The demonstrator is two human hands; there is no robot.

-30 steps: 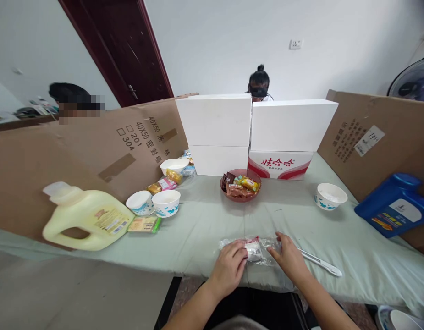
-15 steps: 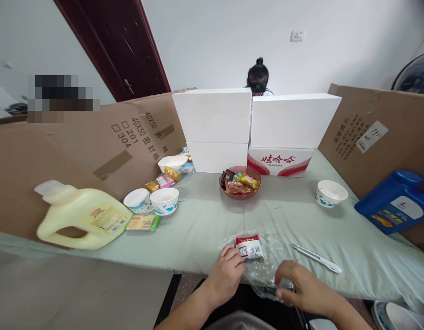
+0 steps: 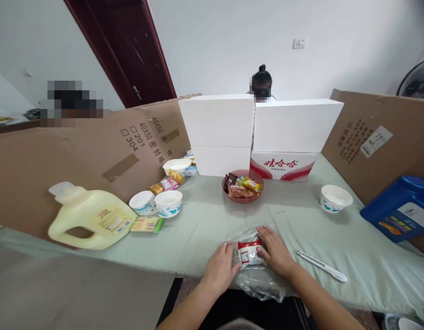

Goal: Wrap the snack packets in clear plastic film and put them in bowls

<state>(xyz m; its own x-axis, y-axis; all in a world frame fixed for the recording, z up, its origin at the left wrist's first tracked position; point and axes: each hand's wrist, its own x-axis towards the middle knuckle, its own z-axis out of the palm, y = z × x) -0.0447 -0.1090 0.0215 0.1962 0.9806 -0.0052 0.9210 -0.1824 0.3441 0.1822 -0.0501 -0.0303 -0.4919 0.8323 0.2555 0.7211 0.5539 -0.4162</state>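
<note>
A small red-and-white snack packet (image 3: 248, 255) lies on a sheet of clear plastic film (image 3: 261, 282) at the table's front edge. My left hand (image 3: 220, 266) rests on the film at the packet's left, fingers stretched out and thumb near its lower corner. On the other side, my right hand (image 3: 276, 252) lies with its fingers extended over the film, its thumb touching the packet's right end. Part of that end is hidden under the thumb. The film's crumpled front part hangs over the table edge.
A white utility knife (image 3: 322, 266) lies right of my right hand. Beyond stands a pink bowl (image 3: 242, 200) of wrapped snacks. Paper bowls (image 3: 168, 204) and a yellow jug (image 3: 95, 220) are left; a blue bottle (image 3: 400, 208) is right. White boxes (image 3: 217, 123) and cardboard panels (image 3: 77, 156) wall the table.
My right hand has moved from the film's front edge up to the packet's right side and flattened out. The left hand stays beside the packet. The view has shifted slightly.
</note>
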